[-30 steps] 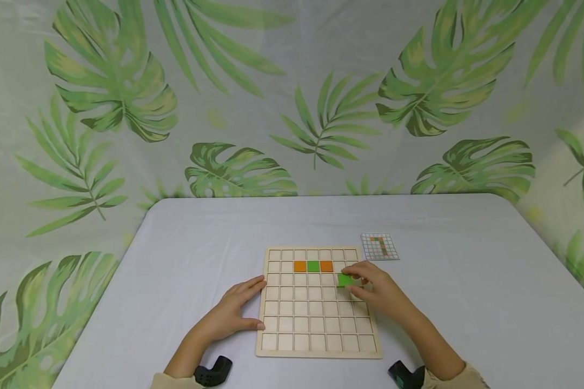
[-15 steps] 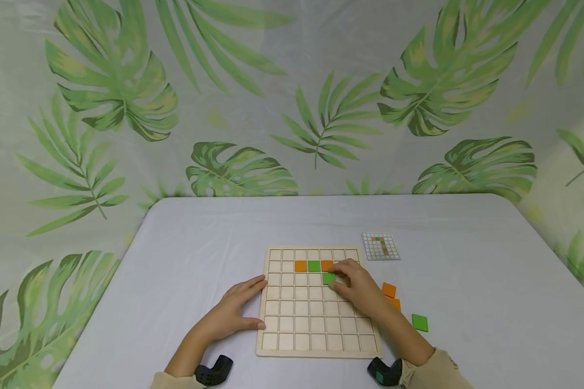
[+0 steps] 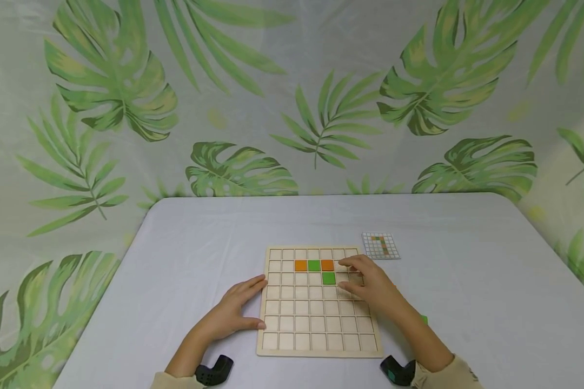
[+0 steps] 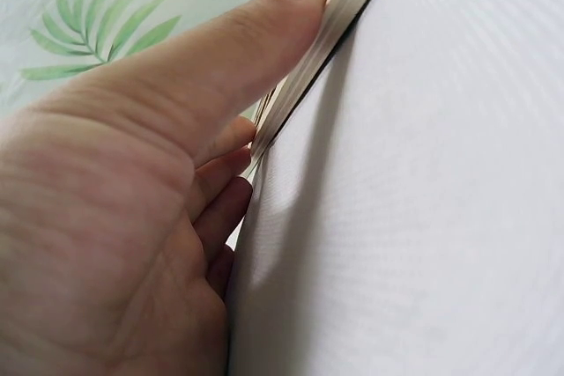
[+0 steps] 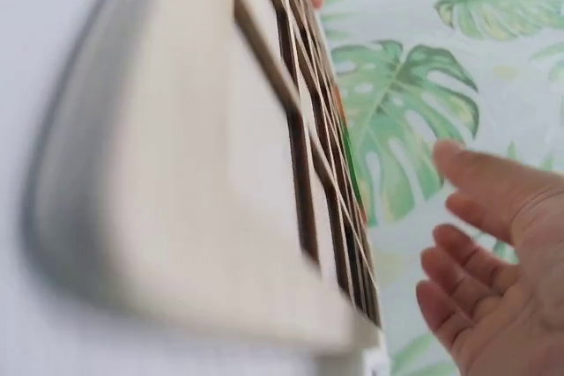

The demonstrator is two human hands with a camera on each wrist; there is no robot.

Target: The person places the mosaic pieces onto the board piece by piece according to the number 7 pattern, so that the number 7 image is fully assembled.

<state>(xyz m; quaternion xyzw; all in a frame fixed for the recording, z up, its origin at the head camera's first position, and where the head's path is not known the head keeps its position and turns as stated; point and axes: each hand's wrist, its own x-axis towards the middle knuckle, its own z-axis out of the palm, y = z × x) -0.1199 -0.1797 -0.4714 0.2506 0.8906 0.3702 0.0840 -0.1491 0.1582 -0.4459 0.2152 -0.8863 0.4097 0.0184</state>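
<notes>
A wooden grid board (image 3: 302, 324) lies on the table. In its second row sit an orange tile (image 3: 300, 266), a green tile (image 3: 313, 266) and another orange tile (image 3: 327, 265). Directly below the right-hand orange one, a second green tile (image 3: 329, 278) lies in the grid. My right hand (image 3: 377, 286) hovers just right of that tile, thumb and fingers spread apart with nothing between them. Against the board's left edge rests my left hand (image 3: 231, 312); its thumb (image 4: 295, 6) touches the rim in the left wrist view.
A small printed pattern card (image 3: 380, 246) lies beyond the board's upper right corner. Part of a loose green tile (image 3: 424, 319) shows past my right forearm. A leaf-patterned cloth (image 3: 321, 108) hangs behind the table. Black wrist devices (image 3: 214, 370) sit at both cuffs.
My right hand carried the green tile left to the cell under the right-hand orange tile, let it go and drew back right. The left hand stayed put.
</notes>
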